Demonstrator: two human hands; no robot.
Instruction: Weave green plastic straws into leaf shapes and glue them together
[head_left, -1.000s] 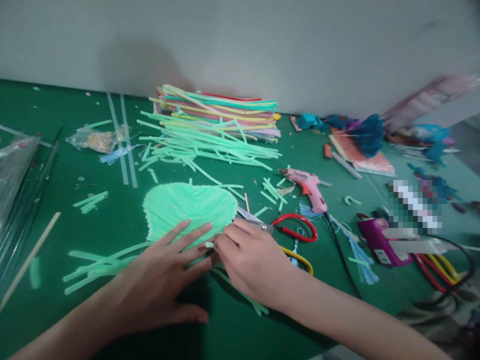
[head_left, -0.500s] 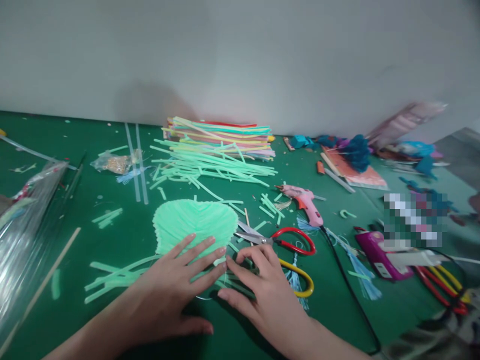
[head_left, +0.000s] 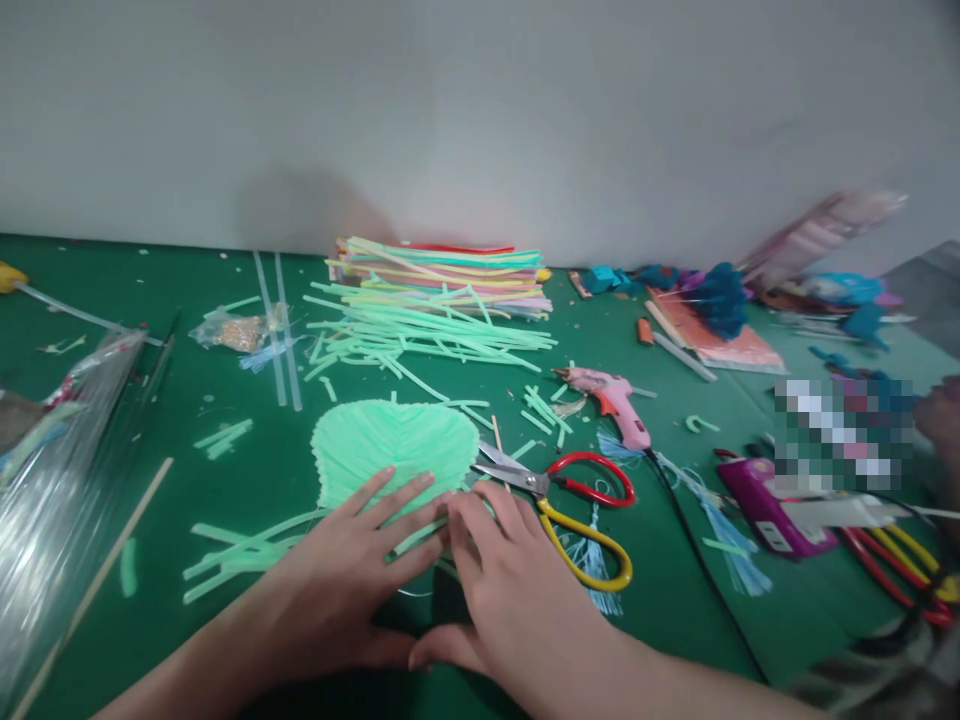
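A light green, leaf-shaped piece (head_left: 394,445) made of fuzzy pipe cleaners lies on the green table. My left hand (head_left: 375,550) rests on its near edge, open, with fingers spread and pressed flat. A short green pipe cleaner strip (head_left: 420,535) shows between its fingers. My right hand (head_left: 510,570) touches the left fingertips, its fingers bent and close together, the thumb stretched away from them. What lies beneath the right fingertips is hidden. Scissors (head_left: 536,485) with one red and one yellow handle lie just beyond the right hand.
Green pipe cleaners (head_left: 435,330) and a multicoloured bundle (head_left: 450,275) lie at the back. A pink glue gun (head_left: 607,395) with a black cord is at right, near a purple device (head_left: 772,505). Plastic wrapping (head_left: 67,480) and a wooden stick (head_left: 105,570) lie at left.
My right hand has moved up and left, and its fingers now cover the left fingertips. Its thumb has moved down beside the left thumb. The left hand stays on the leaf-shaped piece.
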